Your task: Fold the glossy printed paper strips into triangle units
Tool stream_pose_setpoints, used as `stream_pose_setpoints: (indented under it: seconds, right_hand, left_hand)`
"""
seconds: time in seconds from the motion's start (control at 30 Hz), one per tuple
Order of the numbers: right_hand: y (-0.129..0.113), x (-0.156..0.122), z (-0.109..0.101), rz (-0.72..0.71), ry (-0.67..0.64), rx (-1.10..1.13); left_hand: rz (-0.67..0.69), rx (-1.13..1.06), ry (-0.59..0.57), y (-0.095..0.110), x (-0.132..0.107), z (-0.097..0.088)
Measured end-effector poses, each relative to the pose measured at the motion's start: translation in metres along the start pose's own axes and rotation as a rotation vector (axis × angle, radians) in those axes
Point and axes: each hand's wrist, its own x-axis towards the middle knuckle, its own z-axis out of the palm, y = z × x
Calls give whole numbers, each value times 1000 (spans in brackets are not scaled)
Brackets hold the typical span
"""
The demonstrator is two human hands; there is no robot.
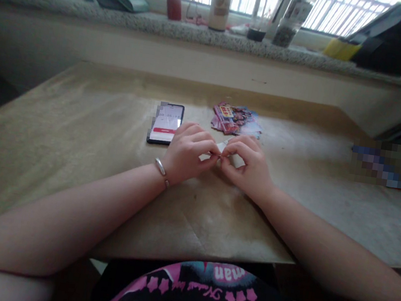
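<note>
My left hand point(191, 150) and my right hand point(249, 164) meet over the table, thumb and forefinger of each pinched together. Between them shows part of a small pale flat piece point(221, 147), perhaps paper or thin card; the fingers hide most of it. Just beyond the hands lies a loose fanned pile of colourful printed cards or packets point(237, 120), mostly pink and purple. A phone point(166, 124) with a lit screen and a red bar rests flat beside my left hand. A silver bracelet point(161, 166) circles my left wrist.
The table has a tan, slightly creased cover point(74, 136). Toward its right edge is a blurred blue-purple strip point(382, 167). Behind, a speckled stone sill point(188, 30) carries a red bottle point(174, 4), a tall cream bottle point(221, 2), a clear container point(291, 20) and a yellow object point(341, 49).
</note>
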Motion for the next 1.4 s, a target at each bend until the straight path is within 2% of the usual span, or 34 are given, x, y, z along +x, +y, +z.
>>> stream_pose_setpoints:
  seconds: [0.2, 0.4, 0.7, 0.9, 1.1, 1.4]
  right_hand:
    - [2, 0, -1, 22, -3, -7]
    - [2, 0, 0, 35, -31, -16]
    - [4, 1, -2, 49, -29, -54]
    - [6, 0, 1, 13, -29, -63]
    - [6, 1, -1, 35, -50, -88]
    - [12, 2, -4, 23, -36, -103]
  left_hand:
    - [-45, -35, 7, -3, -2, 1]
    - [-15, -31, -64, -2, 0, 1]
    - [-47, -42, -70, -5, -1, 1]
    - [7, -34, -103, -7, -1, -1]
    - [61, -1, -72, -9, -1, 0]
    - [-5, -24, -75, -11, -2, 1]
